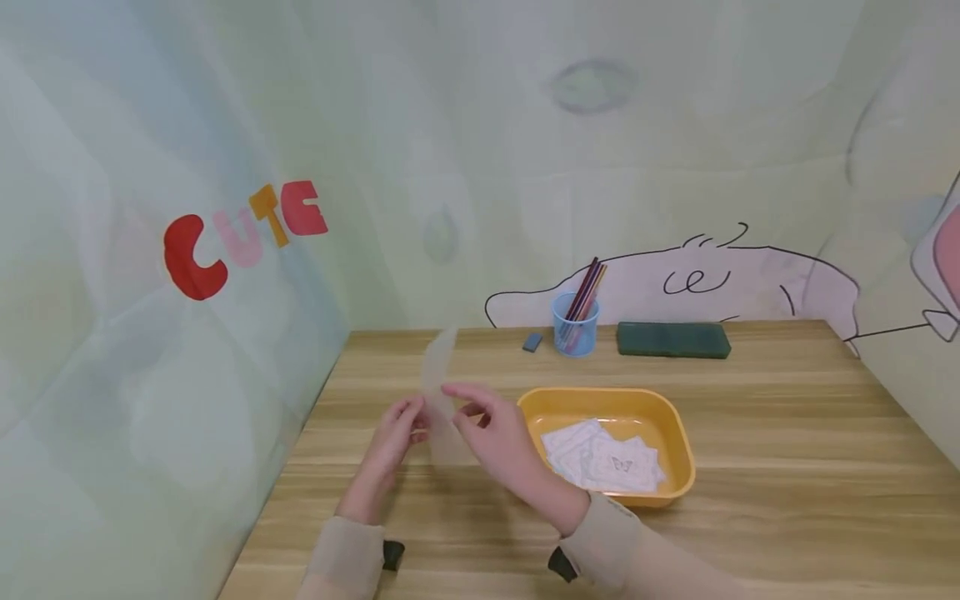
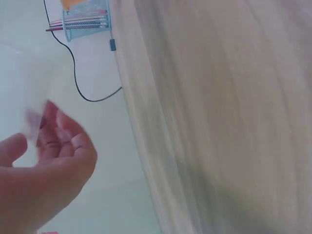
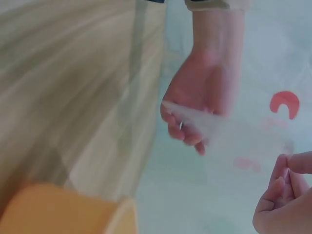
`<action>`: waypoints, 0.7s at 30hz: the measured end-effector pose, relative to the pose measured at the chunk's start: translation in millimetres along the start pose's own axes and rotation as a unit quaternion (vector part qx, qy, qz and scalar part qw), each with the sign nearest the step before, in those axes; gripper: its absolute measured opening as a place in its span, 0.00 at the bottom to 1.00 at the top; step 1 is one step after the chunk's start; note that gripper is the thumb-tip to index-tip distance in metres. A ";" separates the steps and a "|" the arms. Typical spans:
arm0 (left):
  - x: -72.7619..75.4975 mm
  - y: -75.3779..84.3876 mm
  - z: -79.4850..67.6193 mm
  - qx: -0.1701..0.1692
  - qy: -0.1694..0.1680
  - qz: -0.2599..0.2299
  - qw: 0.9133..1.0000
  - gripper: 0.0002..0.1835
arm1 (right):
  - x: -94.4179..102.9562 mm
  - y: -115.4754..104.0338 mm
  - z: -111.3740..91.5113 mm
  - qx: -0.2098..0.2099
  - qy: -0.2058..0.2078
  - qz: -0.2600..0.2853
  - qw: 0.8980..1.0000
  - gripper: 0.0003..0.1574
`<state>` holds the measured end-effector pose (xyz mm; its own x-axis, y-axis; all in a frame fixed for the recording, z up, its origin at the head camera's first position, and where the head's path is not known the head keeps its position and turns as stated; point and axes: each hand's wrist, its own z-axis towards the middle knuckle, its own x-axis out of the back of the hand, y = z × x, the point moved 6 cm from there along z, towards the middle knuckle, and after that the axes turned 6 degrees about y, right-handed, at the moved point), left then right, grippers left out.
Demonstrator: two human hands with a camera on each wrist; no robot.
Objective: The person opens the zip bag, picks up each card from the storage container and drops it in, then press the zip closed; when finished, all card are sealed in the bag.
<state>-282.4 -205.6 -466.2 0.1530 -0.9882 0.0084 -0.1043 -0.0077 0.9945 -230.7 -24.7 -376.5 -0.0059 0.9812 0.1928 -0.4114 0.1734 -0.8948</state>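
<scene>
1. While looking left of the yellow, rounded-rectangular, plastic-looking tray (image 1: pixel 678 433), find a thin, flat, translucent whitish sheet (image 1: pixel 438 408), held in the air above the brown wood-grained tabletop (image 1: pixel 795 433).
2. Pinched by the left hand (image 1: pixel 393 433) along the edge farther from the tray, between thumb and fingertips.
3. Met on the side nearer the tray by the thumb and fingertips of the right hand (image 1: pixel 495 437); cannot tell whether pinched there or only touched.
4. Judged very light and easily bent, likely film or paper, cannot tell which; probably smooth, perhaps slightly slippery, and apt to crease.
5. Best taken by the edges, thumb on one face and fingertip on the other, pressing lightly; better not squeezed in the middle.
6. Stood roughly upright in the head view, long axis running up and down, one end pointing upward.
7. Turned with one broad face toward the tray; too pale and blurred to make out any marking.
8. Held apart from the flat white paper cards with fine dark prints (image 1: pixel 615 462), spread inside the tray.
</scene>
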 end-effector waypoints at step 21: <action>-50.4 76.1 -49.9 -0.237 -0.001 -0.010 0.971 0.15 | 97.6 28.7 -21.0 -0.116 0.084 0.015 0.990 0.22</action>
<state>-249.1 -148.8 -385.7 0.1489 -0.9888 -0.0104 0.3636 0.0450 0.9305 -224.0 77.8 -391.8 0.1442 0.9832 0.1123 -0.1937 0.1393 -0.9711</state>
